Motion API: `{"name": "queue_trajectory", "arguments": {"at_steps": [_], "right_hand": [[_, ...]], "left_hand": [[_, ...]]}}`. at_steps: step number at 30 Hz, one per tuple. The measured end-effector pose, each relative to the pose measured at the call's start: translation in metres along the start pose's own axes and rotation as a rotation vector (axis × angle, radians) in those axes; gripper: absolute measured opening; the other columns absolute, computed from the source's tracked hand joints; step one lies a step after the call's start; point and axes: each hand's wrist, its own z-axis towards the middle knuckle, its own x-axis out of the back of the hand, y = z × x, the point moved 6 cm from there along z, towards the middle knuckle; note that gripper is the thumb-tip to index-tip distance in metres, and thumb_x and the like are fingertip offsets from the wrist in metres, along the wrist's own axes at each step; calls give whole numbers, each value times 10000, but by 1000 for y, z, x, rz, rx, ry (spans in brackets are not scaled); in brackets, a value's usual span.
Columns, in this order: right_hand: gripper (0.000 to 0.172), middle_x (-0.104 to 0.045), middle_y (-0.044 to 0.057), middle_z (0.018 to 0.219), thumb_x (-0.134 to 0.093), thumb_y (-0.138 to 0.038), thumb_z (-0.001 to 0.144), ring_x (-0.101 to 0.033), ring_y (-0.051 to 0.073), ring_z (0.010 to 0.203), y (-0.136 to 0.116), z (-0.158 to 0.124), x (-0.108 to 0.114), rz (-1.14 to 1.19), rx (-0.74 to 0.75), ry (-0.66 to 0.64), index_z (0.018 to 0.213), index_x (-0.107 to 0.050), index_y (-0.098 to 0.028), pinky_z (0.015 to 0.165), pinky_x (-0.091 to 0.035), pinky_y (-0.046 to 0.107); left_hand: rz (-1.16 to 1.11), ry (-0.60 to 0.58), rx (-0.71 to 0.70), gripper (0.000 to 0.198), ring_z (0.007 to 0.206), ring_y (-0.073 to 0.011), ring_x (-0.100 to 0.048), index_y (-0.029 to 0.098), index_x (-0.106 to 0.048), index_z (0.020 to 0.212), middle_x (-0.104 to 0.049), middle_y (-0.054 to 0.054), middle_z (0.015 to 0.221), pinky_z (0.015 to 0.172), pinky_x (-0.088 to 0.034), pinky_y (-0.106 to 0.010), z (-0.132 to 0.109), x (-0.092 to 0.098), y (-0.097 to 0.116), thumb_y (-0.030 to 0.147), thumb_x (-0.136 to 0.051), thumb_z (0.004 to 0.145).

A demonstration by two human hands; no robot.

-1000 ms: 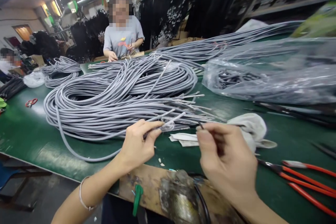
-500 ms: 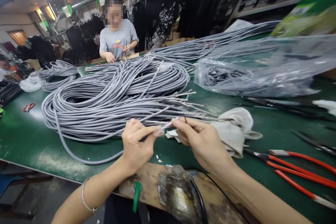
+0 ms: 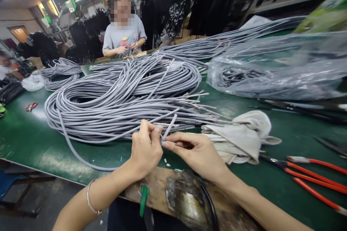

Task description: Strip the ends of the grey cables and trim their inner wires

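My left hand [image 3: 146, 148] pinches a grey cable [image 3: 65, 146] close to its end, with the fingertips pressed together. Out of the grip a pale stripped cable end [image 3: 171, 125] sticks up and to the right. My right hand [image 3: 195, 148] is closed, its thumb and forefinger pinching at the base of that pale end, right beside my left fingertips. Something thin and dark shows within the right fingers, too hidden to name. Behind both hands lies a large bundle of grey cables [image 3: 108, 112], many with pale stripped ends pointing right.
A crumpled whitish cloth [image 3: 244, 133] and orange-handled pliers [image 3: 311, 173] lie to the right. A stained board [image 3: 159, 187] with a green lever [image 3: 144, 198] sits at the near edge of the green table [image 3: 35, 137]. Farther off are a clear plastic bag [image 3: 276, 72] and a co-worker [image 3: 124, 36].
The pale cable end was stretched sideways between my hands; now it points upward. My right hand has shifted lower and nearer my left. The view has moved slightly left.
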Motion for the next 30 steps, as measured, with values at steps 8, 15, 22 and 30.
{"name": "queue_trajectory", "arguments": {"at_steps": [8,15,22,30], "right_hand": [[238,-371,-52,423,-503,-322,766,-319,84,408,-7,-3,-6,-335,174,-109,569,-537,-192,414,-269,229],[185,-568,-1,566,-605,-412,755,-479,120,437,-22,-18,35,-140,205,519,742,-550,-236,398,-362,235],[356,-672,55,670,-653,-556,661,-641,192,658,-9,5,5,95,47,60,624,-596,-206,651,-525,286],[367,-640,44,592,-605,-525,704,-596,177,558,-7,1,13,-51,83,145,577,-618,-181,511,-470,256]], "left_hand": [[79,125,38,163,400,-124,-453,229,-364,764,-439,69,499,456,-301,-225,12,19,0,290,-353,915],[9,138,-9,213,581,-114,-483,193,-457,713,-511,20,631,575,-363,-224,8,14,3,272,-409,905],[-199,-3,71,280,507,-106,-460,161,-623,697,-509,12,548,509,-384,-228,1,-5,2,343,-488,861],[-553,-63,243,402,380,-50,-349,109,-694,679,-469,36,458,371,-300,-198,8,-8,-5,495,-602,743]]}}
